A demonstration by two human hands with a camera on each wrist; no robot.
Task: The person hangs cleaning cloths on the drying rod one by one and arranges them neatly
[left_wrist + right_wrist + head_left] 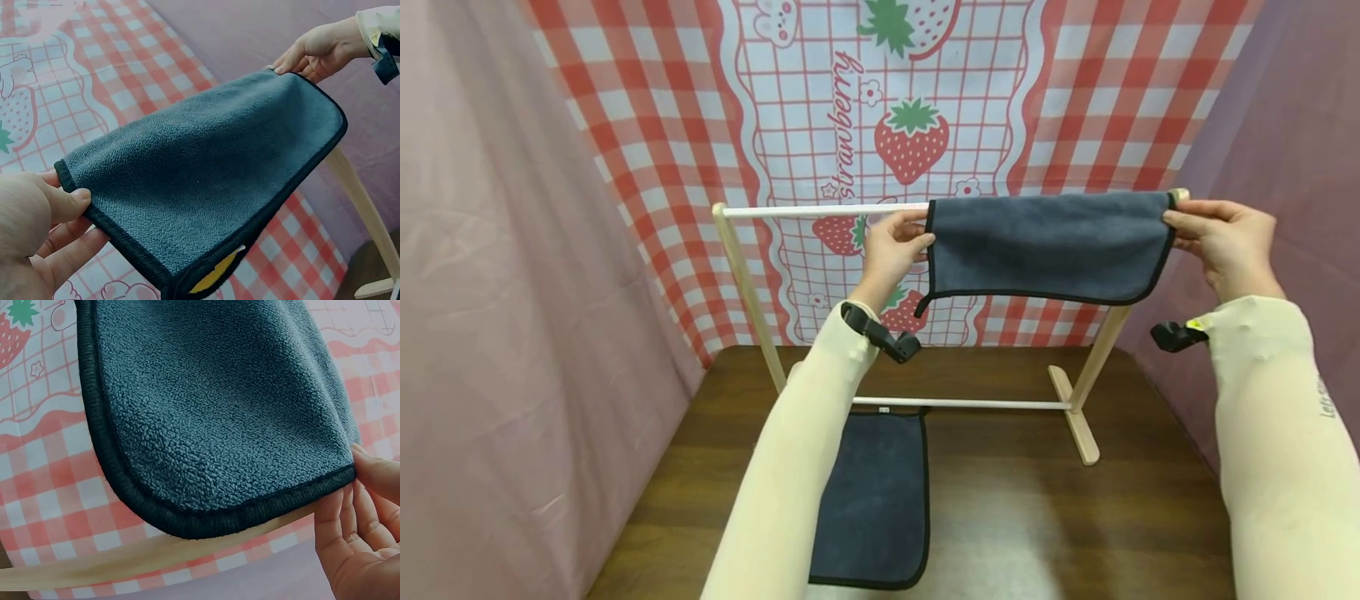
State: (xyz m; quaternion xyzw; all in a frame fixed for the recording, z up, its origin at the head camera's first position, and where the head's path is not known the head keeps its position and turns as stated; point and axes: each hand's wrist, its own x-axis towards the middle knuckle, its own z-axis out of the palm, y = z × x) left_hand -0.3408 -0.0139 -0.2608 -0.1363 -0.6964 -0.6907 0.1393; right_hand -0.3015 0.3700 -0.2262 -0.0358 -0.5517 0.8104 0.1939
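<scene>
A dark grey towel (pixel 1048 246) with black edging hangs folded over the top rail (pixel 827 212) of a wooden rack, toward its right end. My left hand (pixel 895 250) pinches the towel's left edge near the rail, thumb in front and fingers behind. On the opposite side my right hand (pixel 1228 242) pinches the right edge close to the rack's corner. In the left wrist view the towel (pixel 187 162) stretches between both hands, and a yellow patch (pixel 215 275) shows at its lower corner. The right wrist view has the rounded lower corner of the towel (pixel 206 487) beside my fingers.
A second dark grey towel (pixel 876 500) lies on the brown wooden table (pixel 1000 500), partly behind my left forearm. The rack has a lower rail (pixel 962 404) and a right foot (pixel 1075 417). Pink curtains (pixel 535 333) flank both sides, and a strawberry-print cloth (pixel 910 142) hangs behind.
</scene>
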